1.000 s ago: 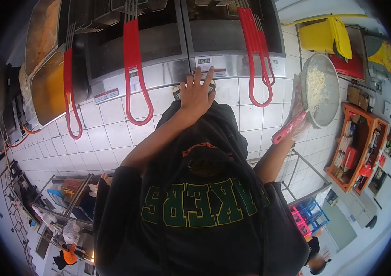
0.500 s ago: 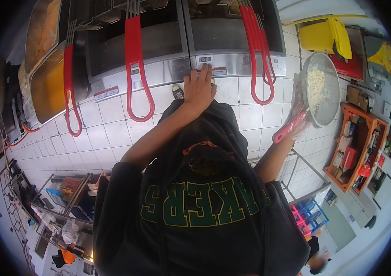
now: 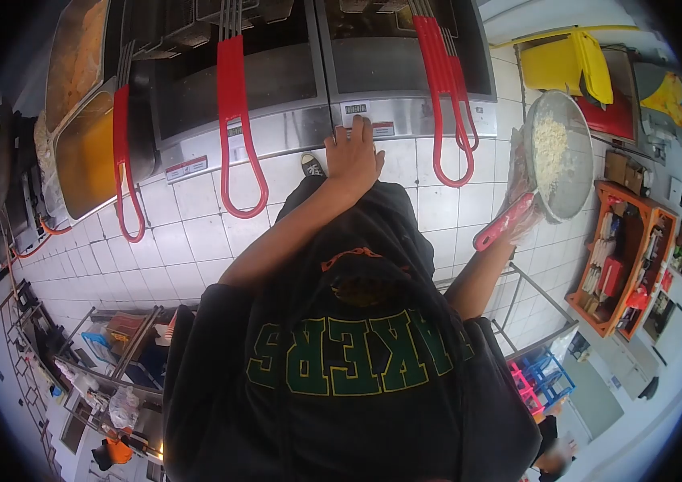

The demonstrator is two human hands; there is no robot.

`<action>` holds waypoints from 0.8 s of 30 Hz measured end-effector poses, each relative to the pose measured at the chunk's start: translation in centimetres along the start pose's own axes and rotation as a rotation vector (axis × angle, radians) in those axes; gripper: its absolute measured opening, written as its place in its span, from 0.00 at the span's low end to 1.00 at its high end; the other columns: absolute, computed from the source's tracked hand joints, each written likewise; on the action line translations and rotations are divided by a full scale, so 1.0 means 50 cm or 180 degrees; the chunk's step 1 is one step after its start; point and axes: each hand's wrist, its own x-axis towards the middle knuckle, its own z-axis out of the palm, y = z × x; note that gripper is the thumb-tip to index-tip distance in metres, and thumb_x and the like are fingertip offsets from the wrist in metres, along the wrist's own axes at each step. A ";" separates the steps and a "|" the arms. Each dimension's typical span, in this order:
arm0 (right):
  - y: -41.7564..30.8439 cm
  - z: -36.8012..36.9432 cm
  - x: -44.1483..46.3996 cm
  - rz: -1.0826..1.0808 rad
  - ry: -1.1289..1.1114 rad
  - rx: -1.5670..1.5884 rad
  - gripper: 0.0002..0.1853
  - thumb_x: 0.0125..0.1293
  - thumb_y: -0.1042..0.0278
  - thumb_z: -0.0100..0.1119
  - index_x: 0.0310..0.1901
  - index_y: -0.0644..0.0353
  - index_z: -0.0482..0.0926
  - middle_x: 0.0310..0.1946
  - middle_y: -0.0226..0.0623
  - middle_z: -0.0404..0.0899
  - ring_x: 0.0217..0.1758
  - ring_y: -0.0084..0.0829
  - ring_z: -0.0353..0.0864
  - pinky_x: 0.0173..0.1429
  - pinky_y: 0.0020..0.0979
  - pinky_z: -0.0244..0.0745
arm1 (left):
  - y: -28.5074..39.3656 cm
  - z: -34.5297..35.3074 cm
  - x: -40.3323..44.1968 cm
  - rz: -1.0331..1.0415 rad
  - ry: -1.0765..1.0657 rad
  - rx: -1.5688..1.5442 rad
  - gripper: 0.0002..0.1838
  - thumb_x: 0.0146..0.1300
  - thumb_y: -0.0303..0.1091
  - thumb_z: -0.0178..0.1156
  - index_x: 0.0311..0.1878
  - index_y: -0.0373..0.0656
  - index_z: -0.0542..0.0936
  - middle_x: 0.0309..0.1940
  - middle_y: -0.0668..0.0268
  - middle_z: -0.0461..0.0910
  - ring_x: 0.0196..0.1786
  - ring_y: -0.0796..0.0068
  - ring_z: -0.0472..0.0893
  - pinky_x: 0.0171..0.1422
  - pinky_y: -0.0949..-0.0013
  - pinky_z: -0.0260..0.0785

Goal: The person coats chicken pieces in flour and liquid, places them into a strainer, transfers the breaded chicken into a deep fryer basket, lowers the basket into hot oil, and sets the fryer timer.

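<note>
My left hand point(image 3: 353, 157) reaches to the steel front panel of the fryer point(image 3: 293, 122). Its fingers are apart, with fingertips at the buttons just below a small digital display point(image 3: 355, 108). It holds nothing. On the right, my right hand point(image 3: 524, 210), in a clear plastic glove, grips the red handle point(image 3: 504, 221) of a round mesh strainer point(image 3: 572, 173). Pale, floury crumbs point(image 3: 550, 149) lie in the strainer. The strainer's rim partly hides the gloved fingers.
Red fryer-basket handles point(image 3: 232, 84) jut over the fryer's front edge on both sides of my left hand. A pan of yellow-orange liquid point(image 3: 88, 161) stands at left. A yellow bin point(image 3: 565, 64) and an orange shelf cart point(image 3: 610, 257) are at right. Another person point(image 3: 553, 450) is behind, lower right.
My left hand has shifted slightly down and right, its fingers a little more bent at the panel. The right hand and strainer have barely moved.
</note>
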 end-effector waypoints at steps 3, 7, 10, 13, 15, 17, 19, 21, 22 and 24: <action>0.003 -0.003 0.001 0.0002 0.0001 -0.0031 0.37 0.74 0.58 0.54 0.77 0.62 0.50 0.77 0.44 0.53 0.78 0.40 0.56 0.80 0.43 0.54 | -0.005 -0.003 -0.010 0.0013 -0.0064 -0.0136 0.40 0.60 0.50 0.65 0.72 0.41 0.65 0.70 0.56 0.63 0.63 0.48 0.73 0.62 0.42 0.66; 0.007 -0.002 0.006 0.0013 -0.0029 -0.0050 0.37 0.74 0.58 0.55 0.77 0.62 0.50 0.77 0.44 0.53 0.78 0.41 0.56 0.80 0.43 0.53 | -0.011 -0.013 -0.015 0.0073 -0.0191 -0.0215 0.42 0.61 0.50 0.65 0.75 0.49 0.61 0.73 0.54 0.60 0.61 0.45 0.76 0.62 0.41 0.67; 0.009 -0.003 0.011 0.0007 -0.0039 -0.0051 0.37 0.74 0.58 0.55 0.77 0.62 0.50 0.77 0.44 0.53 0.78 0.41 0.56 0.80 0.44 0.53 | -0.008 -0.017 -0.015 -0.0035 -0.0294 -0.0436 0.43 0.60 0.49 0.66 0.77 0.55 0.59 0.75 0.52 0.58 0.60 0.43 0.77 0.62 0.41 0.68; 0.011 -0.004 0.008 0.0024 -0.0047 -0.0075 0.38 0.74 0.58 0.55 0.77 0.62 0.50 0.77 0.44 0.53 0.78 0.41 0.56 0.80 0.44 0.53 | -0.016 -0.013 -0.025 0.0114 -0.0375 -0.0318 0.44 0.60 0.48 0.66 0.77 0.55 0.57 0.75 0.50 0.58 0.58 0.42 0.78 0.62 0.40 0.69; 0.012 -0.002 0.010 0.0014 -0.0047 -0.0078 0.38 0.74 0.58 0.56 0.77 0.62 0.50 0.77 0.44 0.53 0.78 0.42 0.56 0.80 0.44 0.53 | -0.018 -0.017 -0.024 0.0123 -0.0260 -0.0461 0.44 0.60 0.47 0.66 0.77 0.55 0.57 0.76 0.50 0.56 0.58 0.42 0.79 0.60 0.41 0.71; 0.011 -0.002 0.011 0.0021 -0.0043 -0.0091 0.38 0.74 0.58 0.56 0.77 0.62 0.50 0.77 0.44 0.53 0.78 0.42 0.56 0.80 0.44 0.53 | -0.018 -0.019 -0.026 0.0156 -0.0363 -0.0413 0.44 0.61 0.47 0.66 0.77 0.55 0.57 0.76 0.50 0.56 0.57 0.41 0.79 0.58 0.42 0.73; 0.010 -0.001 0.009 0.0025 -0.0038 -0.0102 0.38 0.73 0.58 0.56 0.77 0.62 0.50 0.77 0.44 0.53 0.78 0.42 0.56 0.80 0.44 0.53 | -0.017 -0.019 -0.028 0.0187 -0.0476 -0.0363 0.43 0.61 0.47 0.66 0.78 0.55 0.57 0.76 0.49 0.55 0.57 0.41 0.80 0.57 0.42 0.74; 0.009 0.002 0.009 0.0020 -0.0054 -0.0108 0.38 0.73 0.58 0.57 0.77 0.62 0.50 0.77 0.44 0.53 0.78 0.42 0.56 0.80 0.45 0.53 | -0.012 -0.019 -0.024 0.0119 -0.0265 -0.0458 0.44 0.61 0.46 0.66 0.78 0.57 0.57 0.76 0.49 0.54 0.56 0.41 0.80 0.55 0.45 0.75; 0.008 0.002 0.009 0.0023 -0.0046 -0.0110 0.38 0.73 0.58 0.57 0.77 0.62 0.50 0.77 0.45 0.53 0.78 0.42 0.55 0.80 0.45 0.53 | -0.012 -0.020 -0.023 0.0121 -0.0262 -0.0453 0.44 0.61 0.46 0.66 0.78 0.57 0.57 0.76 0.49 0.54 0.56 0.41 0.80 0.55 0.45 0.75; 0.007 0.002 0.008 0.0036 -0.0053 -0.0132 0.38 0.73 0.58 0.57 0.77 0.62 0.50 0.77 0.45 0.53 0.78 0.42 0.55 0.80 0.45 0.53 | -0.011 -0.019 -0.027 0.0110 -0.0639 -0.0213 0.43 0.61 0.47 0.66 0.78 0.58 0.57 0.76 0.48 0.54 0.55 0.40 0.81 0.54 0.45 0.76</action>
